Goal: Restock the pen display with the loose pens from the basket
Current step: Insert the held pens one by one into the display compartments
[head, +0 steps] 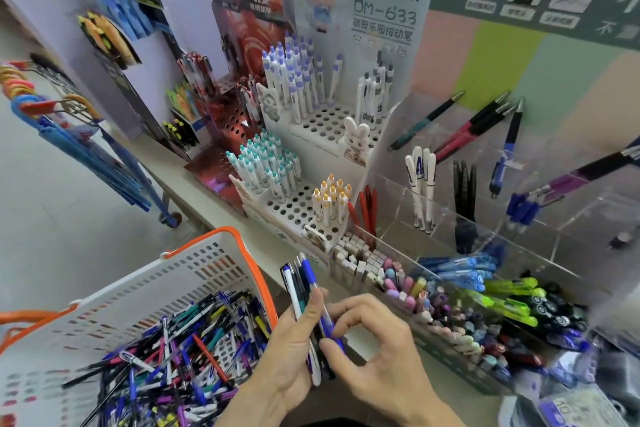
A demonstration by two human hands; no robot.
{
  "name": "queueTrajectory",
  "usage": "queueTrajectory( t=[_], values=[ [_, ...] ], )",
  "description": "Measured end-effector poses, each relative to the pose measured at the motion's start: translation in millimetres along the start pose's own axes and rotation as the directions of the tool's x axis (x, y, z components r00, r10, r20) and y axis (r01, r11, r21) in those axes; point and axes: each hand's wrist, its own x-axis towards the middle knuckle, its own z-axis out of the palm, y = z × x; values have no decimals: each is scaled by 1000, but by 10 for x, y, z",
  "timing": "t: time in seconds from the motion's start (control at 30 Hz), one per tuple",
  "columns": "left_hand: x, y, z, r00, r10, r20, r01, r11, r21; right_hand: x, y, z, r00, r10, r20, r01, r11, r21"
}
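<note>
A white basket (pixel 194 274) with orange handles stands at the lower left, heaped with loose pens (pixel 180 354) of many colours. My left hand (pixel 287 347) holds a small bunch of pens (pixel 301 284) upright just right of the basket. My right hand (pixel 377 340) pinches a blue pen (pixel 327 322) at the edge of that bunch with thumb and forefinger. Behind them sits the clear acrylic pen display (pixel 485 184), its compartments partly filled with white, black, red and blue pens.
White perforated pen stands (pixel 311 128) with purple, teal and yellow pens rise at the centre. A clear tray of erasers and small items (pixel 433 302) lies along the shelf edge at right. Umbrellas (pixel 86 149) hang at left over the floor.
</note>
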Motion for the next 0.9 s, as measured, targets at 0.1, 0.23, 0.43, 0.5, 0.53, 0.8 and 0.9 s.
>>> queueTrajectory(
  t=[0.1, 0.23, 0.43, 0.5, 0.53, 0.8, 0.9],
  values=[
    [44, -22, -16, 1000, -7, 1, 7, 1000, -2, 3, 26, 30, 998, -4, 63, 7, 999, -44],
    [102, -18, 2, 999, -19, 27, 20, 1000, -14, 71, 23, 7, 997, 52, 59, -51, 998, -21],
    [97, 26, 55, 987, -63, 148, 48, 993, 106, 160, 37, -85, 891, 452, -52, -440, 885, 150],
    [100, 8, 61, 968, -105, 229, 65, 982, 176, 202, 57, -114, 826, 564, 16, -548, 794, 263],
    [110, 3, 61, 955, -133, 264, 73, 971, 226, 233, 69, -127, 804, 592, 59, -580, 758, 297],
    [157, -30, 90, 796, -374, 477, 103, 859, 501, 409, 134, -351, 803, 574, 163, -595, 748, 296],
    [183, -9, 88, 749, -413, 518, 82, 833, 547, 432, 129, -421, 792, 586, 172, -610, 749, 259]
  ],
)
